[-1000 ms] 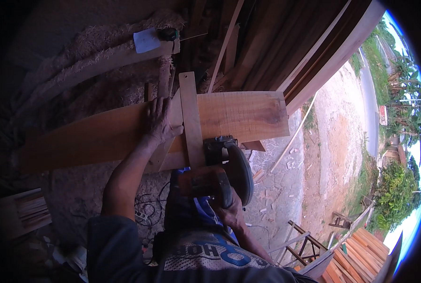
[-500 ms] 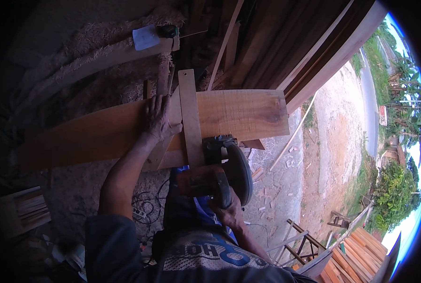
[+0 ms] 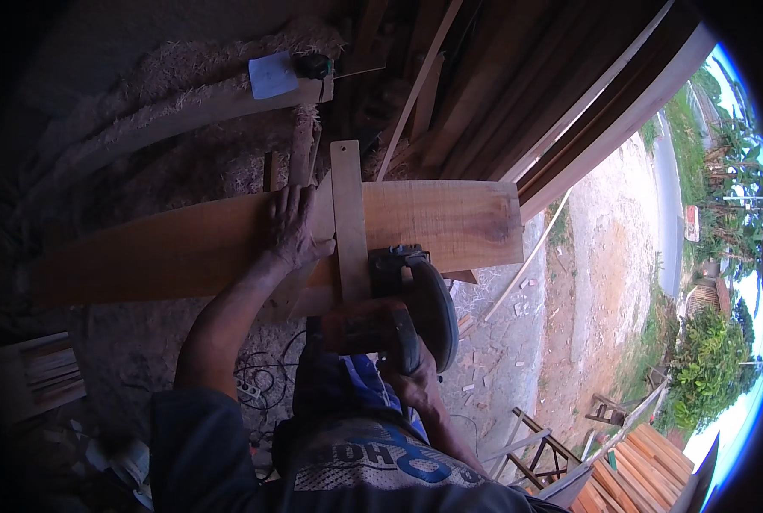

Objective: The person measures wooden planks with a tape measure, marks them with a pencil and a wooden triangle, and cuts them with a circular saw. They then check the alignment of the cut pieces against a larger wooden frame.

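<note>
A wide wooden board (image 3: 450, 218) lies crosswise in front of me. On it rests a wooden square (image 3: 349, 214), its straight strip crossing the board and an angled piece beside it. My left hand (image 3: 294, 232) presses down on the angled piece, fingers toward the board's far edge and thumb stretched toward the strip. My right hand (image 3: 417, 376) is closed around the rear handle of a circular saw (image 3: 433, 312). The saw's base sits at the board's near edge, just right of the strip. Its blade is hidden from view.
Below, a coiled black cable and power strip (image 3: 249, 389) lie on the floor. Shavings cover a far beam holding a paper sheet (image 3: 273, 75). Tall planks (image 3: 518, 103) lean at the far right. Stacked boards (image 3: 638, 466) lie at lower right; offcuts dot the ground.
The whole view has shifted slightly, so the board and square appear a little lower. Both hands keep their places on the square and saw.
</note>
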The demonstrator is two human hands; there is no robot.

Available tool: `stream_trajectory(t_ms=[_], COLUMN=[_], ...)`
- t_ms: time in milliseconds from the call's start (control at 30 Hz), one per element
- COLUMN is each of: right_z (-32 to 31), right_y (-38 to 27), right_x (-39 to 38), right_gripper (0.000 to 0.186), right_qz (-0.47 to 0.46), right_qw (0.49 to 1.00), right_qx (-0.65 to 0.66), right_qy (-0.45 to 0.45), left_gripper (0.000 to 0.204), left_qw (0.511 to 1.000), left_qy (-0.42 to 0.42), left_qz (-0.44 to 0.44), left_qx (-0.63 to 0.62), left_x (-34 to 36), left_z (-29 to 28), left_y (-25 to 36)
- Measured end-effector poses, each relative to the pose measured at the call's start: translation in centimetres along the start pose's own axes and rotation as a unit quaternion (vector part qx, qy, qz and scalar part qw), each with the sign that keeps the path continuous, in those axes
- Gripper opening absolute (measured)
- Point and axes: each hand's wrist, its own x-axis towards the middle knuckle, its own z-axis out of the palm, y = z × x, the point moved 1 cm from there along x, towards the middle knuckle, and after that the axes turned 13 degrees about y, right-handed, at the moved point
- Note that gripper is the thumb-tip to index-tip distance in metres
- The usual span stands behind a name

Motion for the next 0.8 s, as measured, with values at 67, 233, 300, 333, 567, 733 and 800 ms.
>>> stream_trajectory(t_ms=[67,233,300,333,567,733,800], right_z=[0.0,0.7,0.9,1.0,1.4,1.6,1.7], right_y=[-0.4,-1.4,-1.6,-1.5,-3.2,-4.2,-4.5], right_x=[0.6,2.4,2.9,3.2,4.7,5.8,6.2], right_gripper=[0.045,0.044,0.043,0.043,0.046,0.046,0.046], right_qz=[-0.008,-0.007,-0.014,-0.021,-0.012,-0.024,-0.027], right_qw=[1.0,1.0,1.0,0.999,0.999,0.999,0.999], right_qx=[0.006,-0.018,-0.022,-0.027,-0.031,-0.029,-0.028], right_qy=[0.0,0.014,0.018,0.02,0.019,0.016,0.014], left_gripper=[0.102,0.095,0.092,0.092,0.094,0.099,0.098], left_qw=[1.0,1.0,0.999,0.999,1.0,1.0,1.0], left_qy=[-0.005,0.005,0.024,0.032,0.014,0.026,0.021], left_qz=[-0.002,-0.002,0.004,0.008,0.006,0.007,0.004], left_qx=[-0.005,-0.013,-0.023,-0.026,-0.022,-0.013,-0.013], left_x=[0.0,0.6,0.6,0.6,0.8,0.5,0.5], left_z=[-0.2,-0.8,-0.7,-0.5,-0.3,0.4,0.1], left_y=[0.1,0.4,0.2,0.1,-0.1,-0.6,-0.5])
